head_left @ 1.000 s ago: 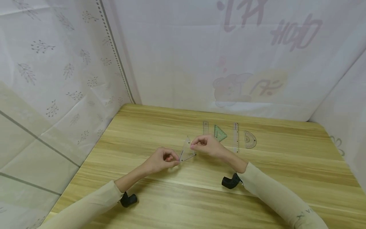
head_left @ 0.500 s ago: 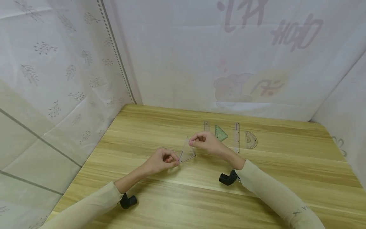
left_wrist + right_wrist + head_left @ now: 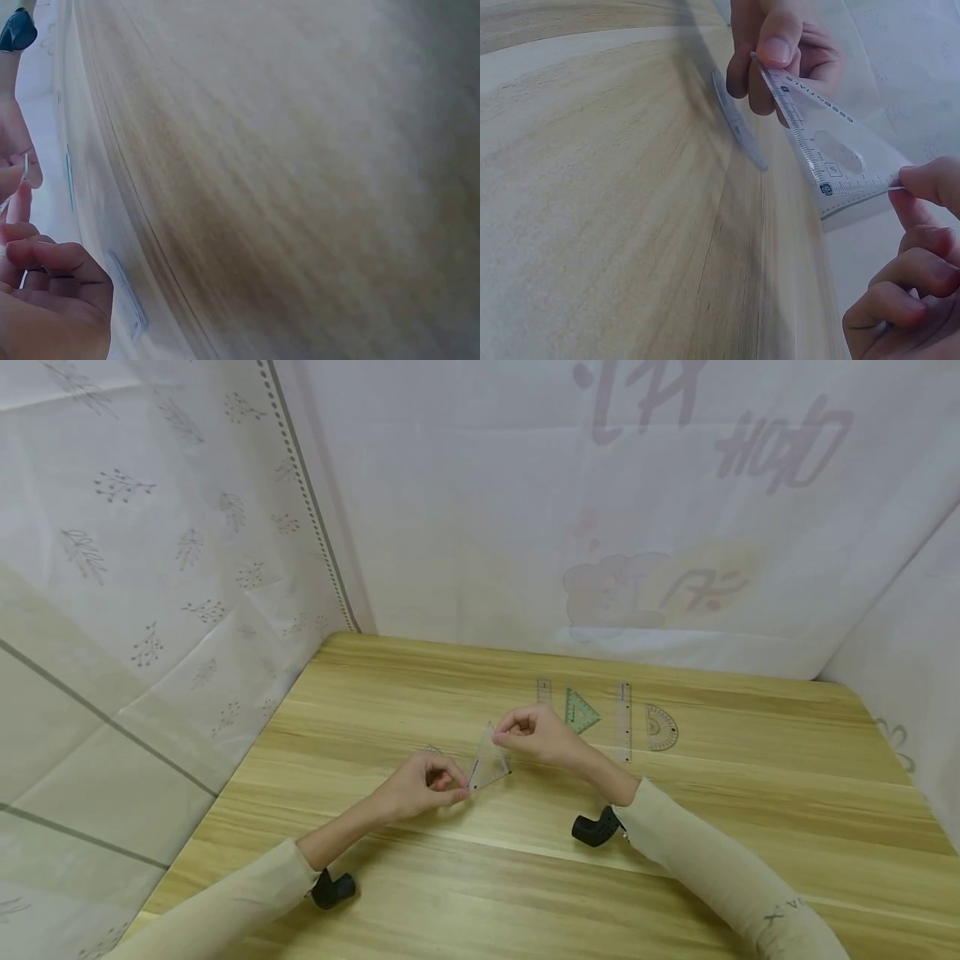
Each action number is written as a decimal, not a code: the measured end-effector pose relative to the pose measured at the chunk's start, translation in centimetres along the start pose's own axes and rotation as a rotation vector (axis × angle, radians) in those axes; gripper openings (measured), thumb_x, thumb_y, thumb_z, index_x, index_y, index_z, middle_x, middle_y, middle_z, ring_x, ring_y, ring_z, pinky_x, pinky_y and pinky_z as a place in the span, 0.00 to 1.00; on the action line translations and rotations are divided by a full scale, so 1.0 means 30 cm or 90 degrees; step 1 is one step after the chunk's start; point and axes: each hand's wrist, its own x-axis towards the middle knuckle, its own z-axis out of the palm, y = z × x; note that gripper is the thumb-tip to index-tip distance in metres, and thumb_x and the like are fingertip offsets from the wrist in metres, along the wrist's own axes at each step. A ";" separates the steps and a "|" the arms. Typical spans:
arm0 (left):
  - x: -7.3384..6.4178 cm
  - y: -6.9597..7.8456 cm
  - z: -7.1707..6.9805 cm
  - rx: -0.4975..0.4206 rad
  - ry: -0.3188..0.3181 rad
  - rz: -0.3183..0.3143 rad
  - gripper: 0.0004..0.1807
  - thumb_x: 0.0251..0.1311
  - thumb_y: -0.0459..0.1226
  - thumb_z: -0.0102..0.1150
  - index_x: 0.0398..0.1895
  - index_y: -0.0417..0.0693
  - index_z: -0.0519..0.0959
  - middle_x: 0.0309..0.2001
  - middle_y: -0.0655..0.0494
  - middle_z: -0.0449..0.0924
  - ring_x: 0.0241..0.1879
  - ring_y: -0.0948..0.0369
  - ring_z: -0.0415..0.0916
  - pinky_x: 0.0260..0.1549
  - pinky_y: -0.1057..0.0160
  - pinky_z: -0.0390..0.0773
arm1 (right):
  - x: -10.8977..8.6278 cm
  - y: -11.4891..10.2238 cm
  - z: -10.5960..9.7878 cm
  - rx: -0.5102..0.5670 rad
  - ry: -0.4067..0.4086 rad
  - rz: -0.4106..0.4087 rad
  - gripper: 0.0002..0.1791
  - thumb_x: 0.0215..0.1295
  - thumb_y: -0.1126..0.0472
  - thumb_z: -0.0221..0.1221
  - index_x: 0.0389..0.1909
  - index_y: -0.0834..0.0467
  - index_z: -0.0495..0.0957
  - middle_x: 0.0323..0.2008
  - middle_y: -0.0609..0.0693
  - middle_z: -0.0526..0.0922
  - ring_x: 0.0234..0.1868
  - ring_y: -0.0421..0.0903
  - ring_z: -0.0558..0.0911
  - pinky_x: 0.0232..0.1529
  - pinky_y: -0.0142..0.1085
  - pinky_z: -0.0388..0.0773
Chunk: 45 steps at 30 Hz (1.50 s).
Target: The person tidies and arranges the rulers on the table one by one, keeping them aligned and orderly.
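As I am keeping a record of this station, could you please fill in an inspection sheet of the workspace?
Surface: table with a light wood-grain top.
Job's things: clear triangle, held between both hands.
Clutter: short ruler, green triangle, long ruler and protractor lie apart toward the far side; a clear piece lies by the left hand, shape uncertain.
Grippers: left hand pinches one corner of the clear triangle; right hand pinches it near another.
Cables: nothing seen.
Surroundings: pale printed cloth behind the table and at its sides; a black device at each sleeve cuff.
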 end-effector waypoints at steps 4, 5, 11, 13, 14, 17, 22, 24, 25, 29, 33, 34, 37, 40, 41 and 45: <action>-0.006 -0.004 0.000 0.004 -0.005 0.006 0.03 0.63 0.33 0.70 0.36 0.41 0.86 0.23 0.60 0.65 0.23 0.65 0.61 0.27 0.69 0.65 | 0.005 0.008 0.006 -0.012 -0.004 -0.012 0.07 0.69 0.65 0.65 0.38 0.67 0.85 0.20 0.47 0.72 0.19 0.40 0.62 0.21 0.30 0.61; -0.007 -0.005 0.000 0.005 -0.006 0.008 0.03 0.63 0.32 0.70 0.36 0.41 0.86 0.23 0.60 0.65 0.23 0.65 0.61 0.26 0.69 0.65 | 0.006 0.008 0.008 -0.014 -0.004 -0.013 0.07 0.69 0.65 0.65 0.37 0.67 0.85 0.20 0.47 0.72 0.19 0.40 0.62 0.21 0.30 0.61; -0.017 -0.008 -0.005 0.027 -0.004 0.020 0.03 0.62 0.33 0.71 0.35 0.42 0.86 0.23 0.60 0.65 0.23 0.65 0.61 0.26 0.69 0.65 | 0.012 0.013 0.021 -0.023 0.000 -0.015 0.07 0.68 0.66 0.66 0.35 0.67 0.85 0.21 0.46 0.75 0.19 0.39 0.63 0.21 0.30 0.61; -0.022 -0.006 -0.006 0.035 -0.001 0.021 0.03 0.62 0.33 0.71 0.35 0.42 0.86 0.23 0.61 0.66 0.23 0.65 0.61 0.26 0.69 0.65 | 0.014 0.014 0.026 -0.029 0.002 -0.016 0.06 0.68 0.66 0.66 0.34 0.66 0.86 0.23 0.47 0.78 0.20 0.39 0.64 0.21 0.29 0.62; -0.024 -0.005 -0.007 0.040 -0.001 0.022 0.03 0.62 0.33 0.71 0.35 0.41 0.86 0.23 0.60 0.66 0.23 0.65 0.62 0.26 0.68 0.65 | 0.015 0.014 0.029 -0.030 0.002 -0.016 0.06 0.68 0.66 0.66 0.34 0.66 0.86 0.23 0.47 0.78 0.20 0.39 0.65 0.21 0.29 0.62; -0.030 -0.005 -0.006 0.051 -0.001 0.020 0.03 0.61 0.33 0.71 0.35 0.42 0.86 0.23 0.61 0.66 0.23 0.65 0.62 0.26 0.68 0.66 | 0.017 0.015 0.038 -0.033 -0.001 -0.012 0.05 0.68 0.66 0.66 0.34 0.65 0.86 0.23 0.48 0.78 0.20 0.39 0.65 0.22 0.29 0.62; -0.037 -0.007 -0.008 0.073 -0.004 0.009 0.03 0.61 0.33 0.71 0.34 0.44 0.86 0.23 0.62 0.67 0.24 0.66 0.63 0.27 0.68 0.66 | 0.022 0.020 0.049 -0.041 0.001 0.014 0.05 0.68 0.65 0.67 0.34 0.62 0.87 0.21 0.46 0.76 0.19 0.39 0.63 0.21 0.30 0.61; -0.038 -0.010 -0.012 0.076 -0.006 0.004 0.03 0.61 0.33 0.71 0.35 0.43 0.86 0.24 0.61 0.68 0.24 0.65 0.63 0.27 0.68 0.66 | 0.024 0.020 0.052 -0.042 0.001 0.022 0.04 0.68 0.64 0.67 0.34 0.61 0.87 0.19 0.46 0.73 0.18 0.39 0.62 0.21 0.30 0.61; -0.038 -0.012 -0.013 0.080 -0.007 0.003 0.03 0.61 0.32 0.71 0.35 0.43 0.86 0.24 0.61 0.68 0.25 0.65 0.63 0.27 0.68 0.66 | 0.024 0.021 0.054 -0.041 0.002 0.024 0.05 0.68 0.64 0.67 0.34 0.61 0.87 0.19 0.45 0.72 0.18 0.39 0.62 0.21 0.30 0.61; -0.034 -0.018 -0.015 0.100 -0.011 0.008 0.04 0.61 0.33 0.72 0.34 0.42 0.86 0.24 0.61 0.68 0.24 0.66 0.63 0.27 0.68 0.66 | 0.024 0.008 0.059 -0.051 0.001 0.029 0.05 0.68 0.65 0.66 0.34 0.63 0.86 0.18 0.45 0.70 0.18 0.39 0.61 0.21 0.29 0.60; -0.034 -0.014 -0.012 0.116 -0.011 0.009 0.03 0.60 0.32 0.73 0.33 0.43 0.86 0.23 0.62 0.67 0.23 0.66 0.63 0.26 0.68 0.66 | 0.032 0.029 0.061 -0.065 -0.006 0.023 0.05 0.68 0.65 0.67 0.33 0.62 0.86 0.19 0.45 0.71 0.18 0.39 0.62 0.21 0.29 0.61; -0.034 -0.012 -0.011 0.117 -0.012 0.008 0.03 0.59 0.31 0.73 0.32 0.44 0.86 0.22 0.62 0.67 0.23 0.66 0.63 0.25 0.68 0.66 | 0.032 0.028 0.061 -0.068 -0.008 0.024 0.05 0.68 0.65 0.67 0.33 0.62 0.87 0.19 0.45 0.72 0.18 0.38 0.62 0.21 0.29 0.61; -0.034 -0.008 -0.009 0.125 -0.013 0.005 0.05 0.58 0.30 0.73 0.31 0.47 0.85 0.22 0.63 0.68 0.22 0.67 0.63 0.24 0.69 0.66 | 0.033 0.028 0.064 -0.069 -0.015 0.024 0.05 0.68 0.65 0.67 0.33 0.62 0.87 0.19 0.45 0.74 0.18 0.38 0.63 0.21 0.29 0.61; -0.033 -0.007 -0.006 0.146 -0.014 0.002 0.07 0.58 0.30 0.73 0.29 0.50 0.85 0.22 0.63 0.68 0.22 0.67 0.63 0.24 0.69 0.66 | 0.033 0.028 0.068 -0.065 -0.021 0.029 0.05 0.67 0.65 0.67 0.33 0.62 0.87 0.20 0.45 0.74 0.19 0.38 0.63 0.22 0.29 0.62; -0.034 -0.008 -0.006 0.151 -0.014 -0.001 0.07 0.58 0.31 0.74 0.29 0.51 0.84 0.21 0.64 0.68 0.22 0.68 0.63 0.23 0.69 0.65 | 0.032 0.028 0.069 -0.060 -0.023 0.032 0.05 0.67 0.64 0.67 0.33 0.62 0.87 0.20 0.45 0.74 0.19 0.38 0.63 0.22 0.29 0.62; -0.038 -0.012 -0.006 0.167 -0.015 -0.004 0.08 0.57 0.31 0.74 0.29 0.52 0.84 0.21 0.64 0.67 0.22 0.68 0.62 0.23 0.69 0.65 | 0.030 0.034 0.072 -0.039 -0.035 0.026 0.05 0.67 0.65 0.67 0.35 0.63 0.86 0.19 0.45 0.70 0.19 0.39 0.62 0.23 0.30 0.62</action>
